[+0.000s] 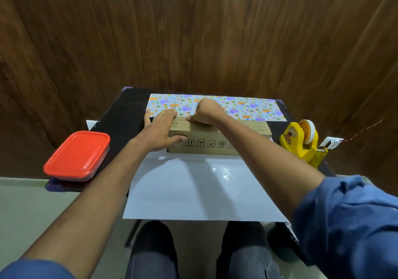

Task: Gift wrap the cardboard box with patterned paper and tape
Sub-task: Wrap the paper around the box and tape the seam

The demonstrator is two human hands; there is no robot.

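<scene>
A brown cardboard box (215, 147) with handling symbols on its front lies on a sheet of wrapping paper, white side (193, 188) up toward me. The far part of the paper shows its patterned side (247, 108), coming up behind the box. My left hand (160, 125) lies flat over the box's left end, fingers reaching the patterned edge and thumb on the front face. My right hand (206, 111) is curled on the box top, thumb and fingers pinched at the paper's edge. The right end of the box is partly hidden by my right forearm.
A yellow tape dispenser (301, 141) stands at the table's right edge. A container with a red lid (77, 156) sits at the left edge. The small black table (120, 110) stands against a wooden wall. The paper overhangs the near edge above my knees.
</scene>
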